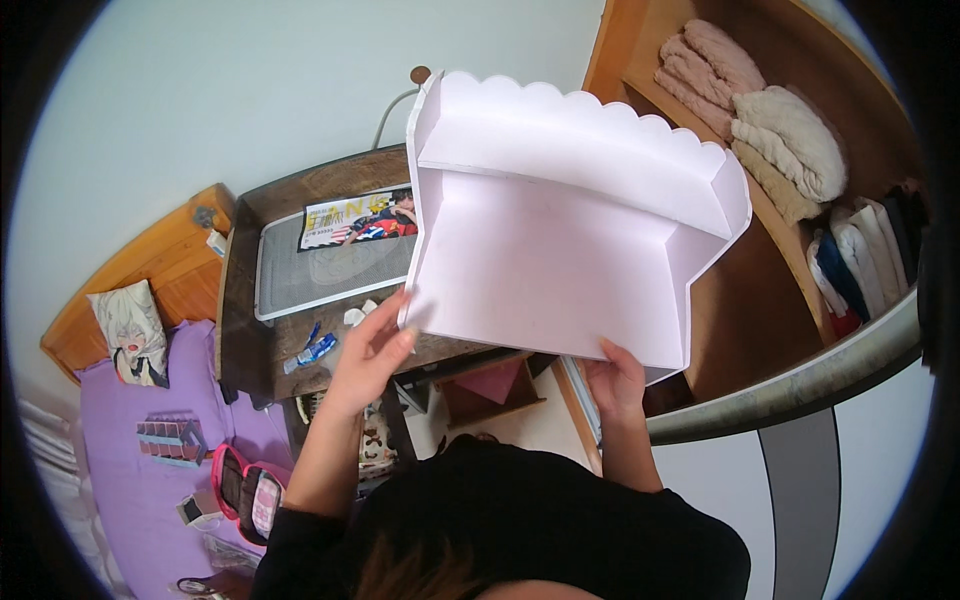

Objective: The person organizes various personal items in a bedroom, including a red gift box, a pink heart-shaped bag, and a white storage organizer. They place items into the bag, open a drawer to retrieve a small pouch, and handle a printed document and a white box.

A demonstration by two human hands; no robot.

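Note:
A pale pinkish-white shelf unit (545, 265) with a scalloped top edge is held up in front of me, tilted, its bare inside facing me. One cross shelf spans its upper part. My left hand (375, 345) grips the lower left corner, with the thumb apart and the other fingers partly hidden behind the side panel. At the lower right edge, my right hand (615, 378) is closed on the unit, its fingers mostly underneath. Behind and left of the unit, a dark wooden desk (290, 340) carries a grey mat (335, 265) and a magazine (350, 222).
Beside my left hand, a blue and white packet (312, 352) lies on the desk. An open wooden wardrobe (640, 75) with folded blankets (790, 135) and clothes stands at right. A purple bed (120, 500) at left holds a pillow (132, 332) and an open pink case (228, 475).

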